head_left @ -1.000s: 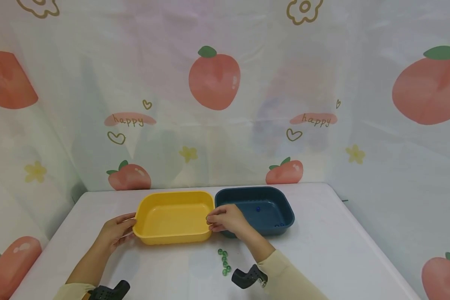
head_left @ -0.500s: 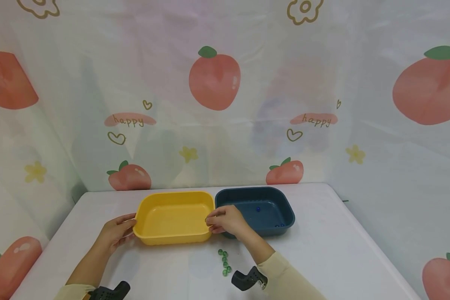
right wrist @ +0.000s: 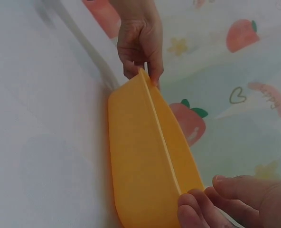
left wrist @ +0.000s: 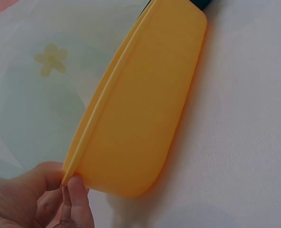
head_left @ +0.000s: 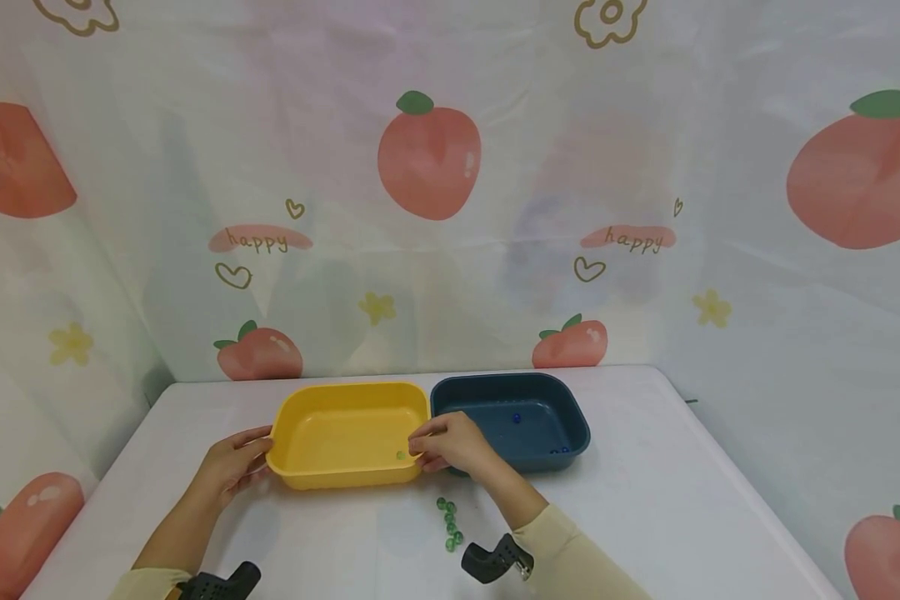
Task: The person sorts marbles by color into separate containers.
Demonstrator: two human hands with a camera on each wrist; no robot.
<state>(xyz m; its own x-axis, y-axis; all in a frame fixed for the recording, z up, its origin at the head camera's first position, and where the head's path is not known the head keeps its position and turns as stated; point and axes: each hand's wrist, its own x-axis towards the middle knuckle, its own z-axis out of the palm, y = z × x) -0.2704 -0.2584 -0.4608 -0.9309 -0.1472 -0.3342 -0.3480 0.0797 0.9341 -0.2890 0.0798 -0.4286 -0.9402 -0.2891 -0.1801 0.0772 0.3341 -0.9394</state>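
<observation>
My left hand [head_left: 232, 462] pinches the left rim of a yellow plastic tray [head_left: 330, 481], thumb and fingers on either side of the rim in the left wrist view. A green glass marble [head_left: 401, 456] shows inside the tray near its right end. Over that right rim hovers my right hand [head_left: 453, 442], its fingertips just beside the marble. Seen from the right wrist, the fingers [right wrist: 238, 187] are spread apart with nothing between them, and the lower ones overlap the tray's rim. Several more green marbles [head_left: 450, 527] lie in a short line on the white table.
A dark blue tray [head_left: 581, 437] stands against the yellow one on the right, with a few blue marbles [head_left: 517, 418] in it. Part of it is behind my right hand. A fruit-print curtain [head_left: 450, 292] hangs behind the white table [head_left: 690, 500].
The green marble was at my right fingertips and is now in the yellow tray. My right hand has shifted slightly left; the left hand keeps its place on the rim.
</observation>
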